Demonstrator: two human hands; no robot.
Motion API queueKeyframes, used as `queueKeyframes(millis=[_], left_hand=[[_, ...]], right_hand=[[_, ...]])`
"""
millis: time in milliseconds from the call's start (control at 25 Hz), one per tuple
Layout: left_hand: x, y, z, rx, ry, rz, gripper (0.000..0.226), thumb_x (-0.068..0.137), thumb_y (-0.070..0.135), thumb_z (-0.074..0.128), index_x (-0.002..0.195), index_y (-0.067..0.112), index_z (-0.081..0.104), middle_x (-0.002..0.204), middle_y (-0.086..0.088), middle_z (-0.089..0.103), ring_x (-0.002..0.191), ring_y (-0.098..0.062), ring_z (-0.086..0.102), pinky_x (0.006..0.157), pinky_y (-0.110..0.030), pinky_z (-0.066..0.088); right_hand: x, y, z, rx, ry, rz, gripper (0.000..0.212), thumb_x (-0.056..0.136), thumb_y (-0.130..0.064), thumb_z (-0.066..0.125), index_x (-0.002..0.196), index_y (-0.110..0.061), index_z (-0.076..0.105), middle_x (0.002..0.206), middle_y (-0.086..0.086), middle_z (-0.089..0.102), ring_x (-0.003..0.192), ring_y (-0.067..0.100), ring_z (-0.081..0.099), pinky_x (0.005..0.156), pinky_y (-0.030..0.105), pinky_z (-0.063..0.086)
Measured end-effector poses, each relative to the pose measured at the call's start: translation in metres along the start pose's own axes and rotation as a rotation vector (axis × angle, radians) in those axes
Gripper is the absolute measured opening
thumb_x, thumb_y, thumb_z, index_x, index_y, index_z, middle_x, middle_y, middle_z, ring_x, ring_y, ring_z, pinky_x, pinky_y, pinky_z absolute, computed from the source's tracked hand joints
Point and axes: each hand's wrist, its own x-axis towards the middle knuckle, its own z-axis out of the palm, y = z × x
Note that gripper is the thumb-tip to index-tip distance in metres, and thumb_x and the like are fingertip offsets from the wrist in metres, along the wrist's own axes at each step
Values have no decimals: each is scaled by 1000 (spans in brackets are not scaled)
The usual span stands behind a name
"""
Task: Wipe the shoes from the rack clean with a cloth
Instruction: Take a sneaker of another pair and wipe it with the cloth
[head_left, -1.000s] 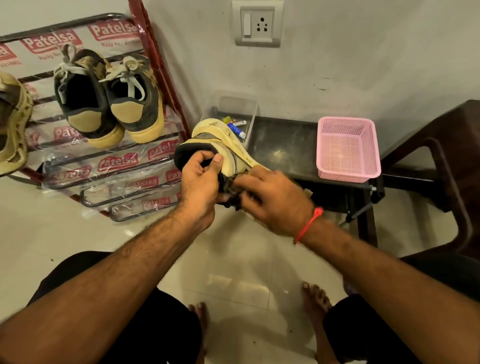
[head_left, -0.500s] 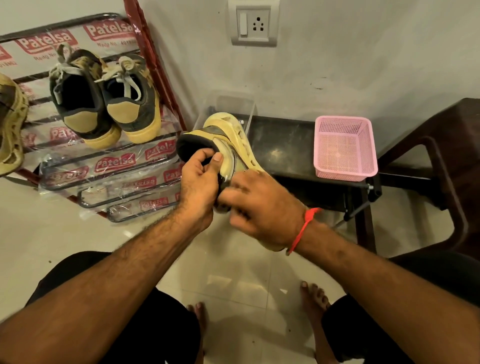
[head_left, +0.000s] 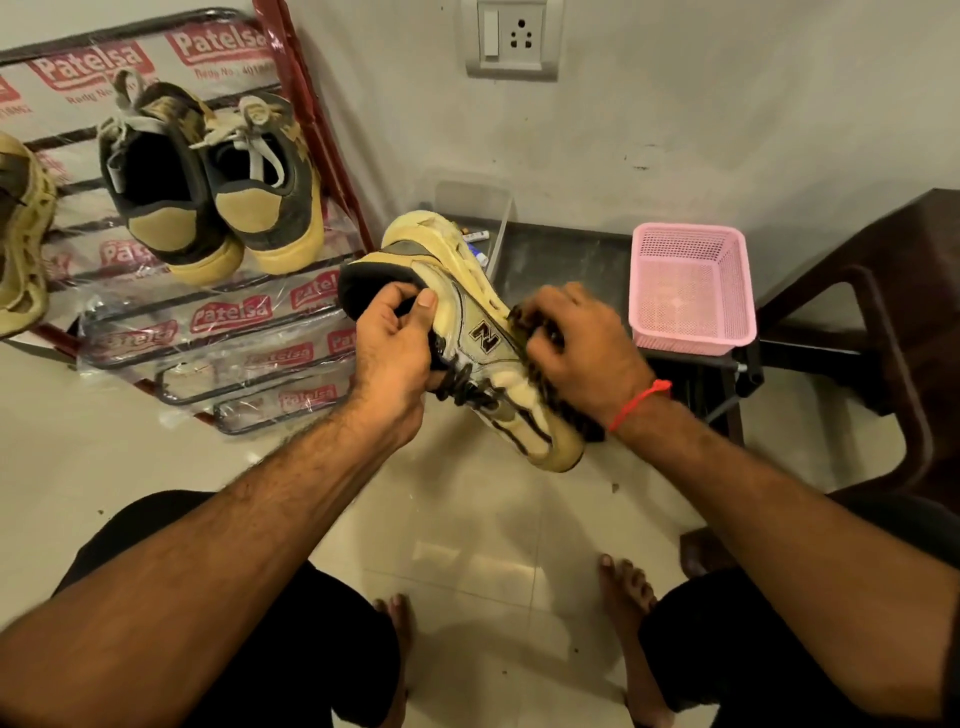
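Sneaker lower now, "N" logo

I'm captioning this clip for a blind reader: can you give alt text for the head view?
A seated person's left hand grips the heel collar of a tan sneaker while the right hand presses a dark cloth against its sole. Behind, a shoe rack holds two more sneakers; a pink basket sits on a low table.

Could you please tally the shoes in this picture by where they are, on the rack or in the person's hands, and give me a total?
On the rack: 3, a dark pair and one tan shoe at the left edge, partly cut off.
In the hands: 1, a cream sneaker, gripped at the collar by the left hand, with the right hand holding a dark cloth on it.
Total: 4 shoes.
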Motion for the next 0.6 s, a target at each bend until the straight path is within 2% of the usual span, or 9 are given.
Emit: queueKeyframes(millis=[80, 160, 280, 440, 520, 600], left_hand=[[3, 1, -2, 21, -18, 43, 12, 106, 18, 53, 104, 15, 64, 85, 0, 74, 80, -21, 69, 65, -39, 59], [4, -3, -1, 49, -43, 56, 13, 106, 18, 53, 100, 17, 64, 84, 0, 72, 77, -19, 65, 60, -33, 55], [3, -6, 0, 33, -82, 31, 14, 106, 18, 52, 100, 16, 63, 85, 1, 74, 77, -15, 69, 61, -35, 58], [6, -5, -1, -20, -172, 64, 17, 106, 17, 51, 103, 16, 68, 96, -3, 75, 87, -16, 69, 78, -33, 59], [3, -10, 0, -6, -200, 49, 18, 106, 18, 51, 103, 17, 69, 97, -5, 75, 89, -18, 68, 81, -37, 58], [1, -12, 2, -15, -243, 41, 17, 106, 18, 51, 104, 16, 68, 98, -5, 73, 91, -19, 67, 79, -36, 56]], right_hand=[[-11, -12, 2, 19, -56, -134, 26, 87, -28, 45, 102, -15, 62, 95, 6, 56, 87, 21, 54, 77, 36, 51], [-13, -16, 5, 16, -104, -262, 25, 89, -26, 47, 105, -14, 62, 97, 6, 56, 88, 19, 53, 76, 29, 47], [0, -5, -2, 38, -6, -66, 26, 88, -25, 46, 105, -13, 62, 97, 7, 57, 89, 24, 56, 81, 39, 51], [-6, -7, -2, 88, -3, -170, 27, 91, -24, 47, 109, -12, 63, 103, 7, 61, 95, 19, 58, 87, 32, 50], [-3, -7, -4, 135, 49, -76, 26, 92, -23, 48, 110, -11, 63, 105, 8, 62, 96, 19, 58, 90, 37, 52], [-1, -5, -5, 153, 83, -101, 22, 92, -16, 53, 110, -10, 64, 105, 7, 62, 96, 16, 57, 91, 30, 49]])
